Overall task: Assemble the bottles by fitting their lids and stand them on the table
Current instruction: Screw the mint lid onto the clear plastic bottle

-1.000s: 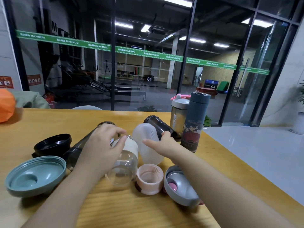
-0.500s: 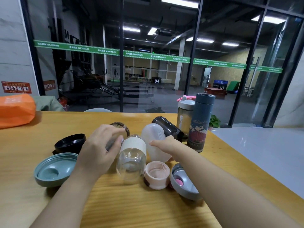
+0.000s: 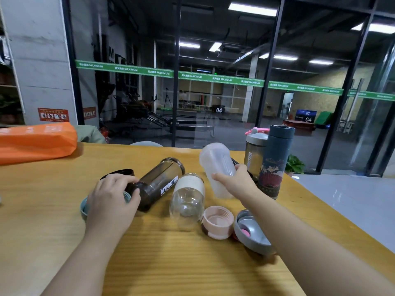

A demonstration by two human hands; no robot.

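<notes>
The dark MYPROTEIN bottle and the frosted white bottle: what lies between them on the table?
In the head view, the clear bottle with the white band lies on its side between the dark MYPROTEIN bottle and the frosted white bottle.

Gym — rowing machines behind glass

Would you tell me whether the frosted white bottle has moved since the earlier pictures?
Yes. The right hand has lifted the frosted white bottle, higher against the dark blue flask.
</notes>
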